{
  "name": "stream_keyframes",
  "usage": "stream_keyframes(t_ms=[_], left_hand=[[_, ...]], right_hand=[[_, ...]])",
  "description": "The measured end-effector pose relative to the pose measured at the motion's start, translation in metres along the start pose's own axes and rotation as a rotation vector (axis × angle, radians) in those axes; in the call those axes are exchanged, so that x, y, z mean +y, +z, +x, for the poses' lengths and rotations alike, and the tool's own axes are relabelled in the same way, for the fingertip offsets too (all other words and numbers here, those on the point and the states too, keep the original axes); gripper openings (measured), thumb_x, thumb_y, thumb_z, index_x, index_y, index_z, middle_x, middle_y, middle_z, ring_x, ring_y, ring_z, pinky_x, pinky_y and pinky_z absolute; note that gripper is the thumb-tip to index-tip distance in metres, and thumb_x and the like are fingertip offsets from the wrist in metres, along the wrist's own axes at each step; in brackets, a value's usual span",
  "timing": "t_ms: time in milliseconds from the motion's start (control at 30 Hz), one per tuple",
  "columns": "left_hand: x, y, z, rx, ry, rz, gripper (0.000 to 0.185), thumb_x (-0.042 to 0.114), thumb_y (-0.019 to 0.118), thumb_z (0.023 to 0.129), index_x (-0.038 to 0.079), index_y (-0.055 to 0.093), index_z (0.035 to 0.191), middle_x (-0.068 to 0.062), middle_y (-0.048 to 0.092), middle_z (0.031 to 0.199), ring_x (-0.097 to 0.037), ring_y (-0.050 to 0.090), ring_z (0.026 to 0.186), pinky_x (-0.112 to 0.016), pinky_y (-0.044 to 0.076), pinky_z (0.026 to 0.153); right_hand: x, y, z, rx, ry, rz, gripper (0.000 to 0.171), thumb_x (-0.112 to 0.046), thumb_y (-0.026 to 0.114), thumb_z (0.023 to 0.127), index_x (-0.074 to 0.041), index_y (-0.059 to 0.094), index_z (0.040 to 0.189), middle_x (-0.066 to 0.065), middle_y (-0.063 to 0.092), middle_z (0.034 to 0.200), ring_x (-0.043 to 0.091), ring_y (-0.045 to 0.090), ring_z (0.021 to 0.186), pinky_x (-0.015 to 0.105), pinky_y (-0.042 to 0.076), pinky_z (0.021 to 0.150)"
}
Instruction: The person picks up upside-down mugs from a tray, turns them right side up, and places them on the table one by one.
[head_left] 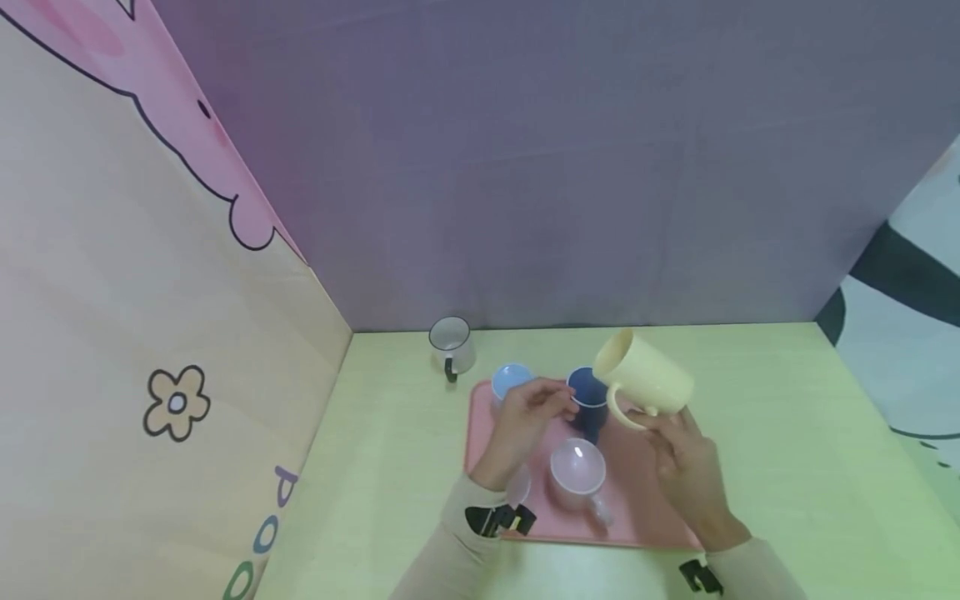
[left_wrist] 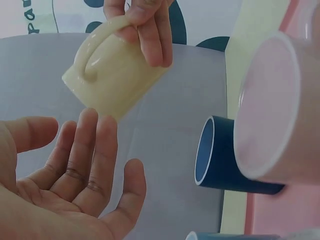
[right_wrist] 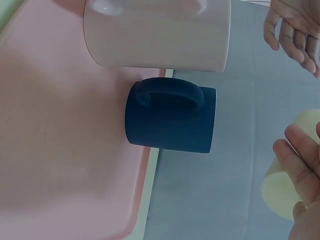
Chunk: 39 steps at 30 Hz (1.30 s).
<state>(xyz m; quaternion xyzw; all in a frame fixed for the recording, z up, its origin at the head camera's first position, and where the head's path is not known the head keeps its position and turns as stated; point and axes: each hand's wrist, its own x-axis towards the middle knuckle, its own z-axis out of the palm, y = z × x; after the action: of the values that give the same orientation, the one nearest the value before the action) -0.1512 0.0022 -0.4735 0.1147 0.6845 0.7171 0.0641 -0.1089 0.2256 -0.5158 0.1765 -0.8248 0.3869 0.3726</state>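
My right hand (head_left: 686, 467) grips a pale yellow mug (head_left: 656, 375) near its base and handle, up above the tray's right side. The mug is tipped on its side, its mouth facing up and left in the head view. My left hand (head_left: 525, 421) hovers over the tray with nothing in it; in the left wrist view its fingers (left_wrist: 95, 165) are spread and slightly bent, close to the yellow mug's rim. Between the hands a navy mug (right_wrist: 172, 117) stands on the pink tray (head_left: 645, 521). A pale pink mug (head_left: 576, 479) is nearer to me.
A light blue cup (head_left: 512, 377) stands at the tray's back left, partly covered by my left hand. Another pale cup (head_left: 521, 483) shows behind my left wrist. Off the tray, a whitish mug with a black handle (head_left: 452, 346) stands by the grey back wall (head_left: 525, 208).
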Motion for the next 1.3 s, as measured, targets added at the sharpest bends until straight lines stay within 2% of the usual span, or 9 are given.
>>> stream_keyframes(t_ms=[167,267,367,467,567,800,933,1100,1300], left_hand=[[0.002,0.008,-0.001,-0.013,0.002,-0.006,0.023,0.008,0.065,0.099,-0.008,0.069,0.114,-0.031,0.072,0.103,-0.029,0.074,0.092,-0.031,0.062,0.085],[0.004,0.012,-0.001,-0.026,0.007,-0.013,0.021,0.007,0.065,0.099,-0.008,0.07,0.112,-0.032,0.072,0.102,-0.032,0.074,0.091,-0.032,0.063,0.082],[0.003,0.015,-0.001,-0.039,0.007,0.001,0.021,0.009,0.066,0.099,-0.007,0.071,0.112,-0.03,0.072,0.101,-0.029,0.074,0.089,-0.03,0.063,0.077],[0.003,0.018,-0.001,-0.056,-0.001,0.033,0.022,0.013,0.066,0.099,-0.004,0.072,0.112,-0.026,0.074,0.1,-0.019,0.073,0.085,-0.028,0.063,0.075],[0.004,0.021,-0.001,-0.072,-0.011,0.047,0.023,0.016,0.066,0.1,-0.002,0.072,0.113,-0.023,0.075,0.1,-0.012,0.072,0.082,-0.029,0.063,0.075],[0.006,0.024,-0.001,-0.078,-0.074,-0.024,0.024,0.017,0.066,0.1,-0.001,0.073,0.115,-0.023,0.075,0.1,-0.011,0.071,0.082,-0.029,0.062,0.08],[0.004,0.024,-0.001,-0.087,-0.116,-0.081,0.026,0.02,0.064,0.101,0.0,0.073,0.114,-0.026,0.074,0.102,-0.013,0.072,0.083,-0.03,0.061,0.082],[0.0,0.022,0.0,-0.1,-0.162,-0.174,0.029,0.021,0.063,0.101,-0.003,0.072,0.114,-0.026,0.075,0.102,-0.014,0.073,0.081,-0.039,0.062,0.088],[0.0,0.023,0.001,-0.104,-0.228,-0.293,0.03,0.019,0.064,0.1,-0.006,0.071,0.115,-0.01,0.076,0.089,-0.012,0.072,0.079,-0.035,0.062,0.085]], right_hand=[[-0.001,0.001,0.0,-0.004,-0.008,-0.033,0.041,0.026,0.07,0.071,-0.004,0.078,0.099,0.025,0.072,0.114,0.037,0.072,0.105,0.011,0.054,0.083],[-0.003,0.001,0.001,-0.008,-0.031,-0.045,0.044,0.027,0.07,0.07,-0.004,0.077,0.1,0.026,0.072,0.115,0.047,0.069,0.105,0.024,0.057,0.082],[-0.004,0.002,0.0,-0.009,-0.038,-0.03,0.044,0.026,0.07,0.069,-0.005,0.077,0.1,0.022,0.075,0.107,0.033,0.066,0.12,0.026,0.052,0.099],[-0.003,0.003,-0.001,-0.021,-0.042,-0.005,0.041,0.024,0.069,0.07,-0.003,0.076,0.1,0.018,0.078,0.099,0.007,0.055,0.133,0.027,0.036,0.12],[-0.001,0.003,-0.003,-0.021,-0.049,0.002,0.04,0.024,0.067,0.07,-0.002,0.075,0.099,0.019,0.077,0.097,-0.006,0.046,0.134,0.026,0.03,0.124],[-0.002,0.003,-0.005,0.011,-0.066,-0.031,0.044,0.025,0.069,0.067,-0.004,0.076,0.099,0.015,0.078,0.096,0.007,0.05,0.134,0.018,0.032,0.119],[-0.002,0.004,-0.006,0.024,-0.077,-0.029,0.042,0.024,0.07,0.068,-0.004,0.076,0.099,0.015,0.078,0.096,0.001,0.046,0.135,0.022,0.031,0.121],[-0.003,0.002,-0.007,-0.032,-0.023,-0.013,0.033,0.021,0.069,0.074,-0.002,0.075,0.098,0.018,0.078,0.098,-0.003,0.046,0.133,0.018,0.032,0.119],[-0.003,0.003,-0.007,-0.049,-0.015,-0.015,0.031,0.019,0.069,0.075,-0.001,0.075,0.099,0.017,0.078,0.097,-0.006,0.055,0.121,0.027,0.03,0.124]])
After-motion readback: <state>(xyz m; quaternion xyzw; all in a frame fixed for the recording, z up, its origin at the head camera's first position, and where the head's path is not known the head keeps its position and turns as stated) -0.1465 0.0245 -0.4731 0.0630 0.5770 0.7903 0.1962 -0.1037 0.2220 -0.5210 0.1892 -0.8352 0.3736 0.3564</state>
